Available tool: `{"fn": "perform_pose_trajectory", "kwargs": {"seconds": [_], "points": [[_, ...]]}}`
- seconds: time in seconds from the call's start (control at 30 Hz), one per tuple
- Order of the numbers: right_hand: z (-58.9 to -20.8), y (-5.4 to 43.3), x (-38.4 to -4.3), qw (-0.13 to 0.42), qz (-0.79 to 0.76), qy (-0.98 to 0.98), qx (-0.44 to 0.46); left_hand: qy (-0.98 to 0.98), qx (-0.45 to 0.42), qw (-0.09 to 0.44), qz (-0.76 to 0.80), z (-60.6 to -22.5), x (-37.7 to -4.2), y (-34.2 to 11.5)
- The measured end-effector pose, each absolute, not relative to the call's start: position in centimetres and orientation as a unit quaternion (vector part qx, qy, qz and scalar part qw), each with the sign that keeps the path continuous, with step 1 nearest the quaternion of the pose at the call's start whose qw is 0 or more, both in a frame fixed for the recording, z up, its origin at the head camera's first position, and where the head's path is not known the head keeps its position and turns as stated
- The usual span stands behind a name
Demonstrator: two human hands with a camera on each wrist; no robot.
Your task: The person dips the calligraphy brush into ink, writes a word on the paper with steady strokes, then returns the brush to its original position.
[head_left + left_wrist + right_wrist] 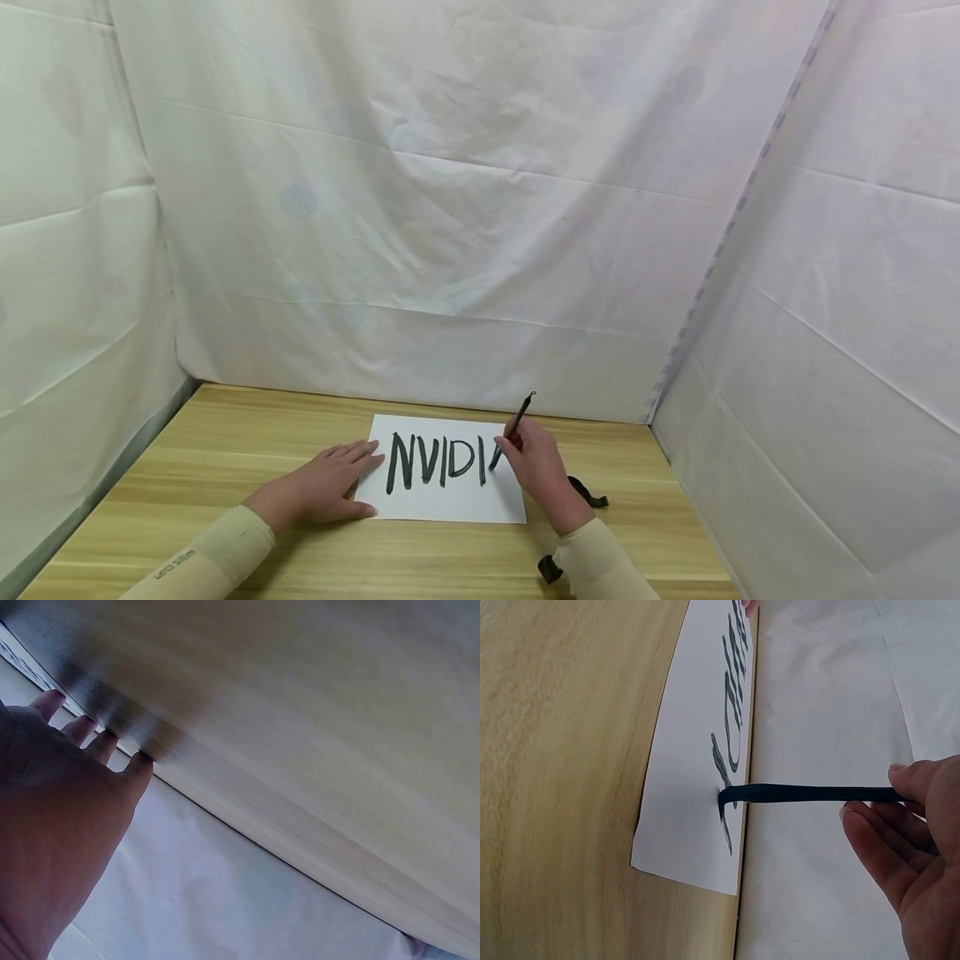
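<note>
A white sheet of paper (pixel 450 507) lies on the wooden table, with large black brushed letters (pixel 427 458) reading "NVIDI" and a slanted stroke after them. My right hand (pixel 534 457) pinches a dark writing brush (pixel 519 417) between thumb and fingers. In the right wrist view the bent tip of the brush (pixel 802 794) touches the paper (pixel 679 765) at that last stroke. My left hand (pixel 330 483) rests at the paper's left edge with its fingers spread and fingertips on the sheet. The left wrist view shows the left hand (pixel 67 795) with fingers extended.
Beside the right forearm lies a black curled strip (pixel 592 496) on the wooden table (pixel 262 433). Another small black piece (pixel 550 570) is nearer the front. White cloth walls (pixel 420 250) stand behind the table and at both sides.
</note>
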State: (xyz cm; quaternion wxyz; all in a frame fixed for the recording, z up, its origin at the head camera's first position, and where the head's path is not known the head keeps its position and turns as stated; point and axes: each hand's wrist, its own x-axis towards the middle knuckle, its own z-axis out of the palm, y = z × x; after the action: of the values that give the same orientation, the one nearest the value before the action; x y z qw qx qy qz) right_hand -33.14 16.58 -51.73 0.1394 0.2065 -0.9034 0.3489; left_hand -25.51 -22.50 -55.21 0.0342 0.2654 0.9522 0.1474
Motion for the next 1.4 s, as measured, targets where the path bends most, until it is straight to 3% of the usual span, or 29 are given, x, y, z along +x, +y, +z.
{"fn": "perform_pose_trajectory", "kwargs": {"seconds": [0.87,1.4], "points": [[-51.4,16.6,-32.6,0.116,0.353,-0.906,0.203,0.951,0.270,0.026,0.146,-55.3,-25.6,-22.6],[-50.6,17.6,-32.7,0.161,0.382,-0.888,0.199,0.950,0.274,0.029,0.149,-55.0,-25.5,-22.4]]}}
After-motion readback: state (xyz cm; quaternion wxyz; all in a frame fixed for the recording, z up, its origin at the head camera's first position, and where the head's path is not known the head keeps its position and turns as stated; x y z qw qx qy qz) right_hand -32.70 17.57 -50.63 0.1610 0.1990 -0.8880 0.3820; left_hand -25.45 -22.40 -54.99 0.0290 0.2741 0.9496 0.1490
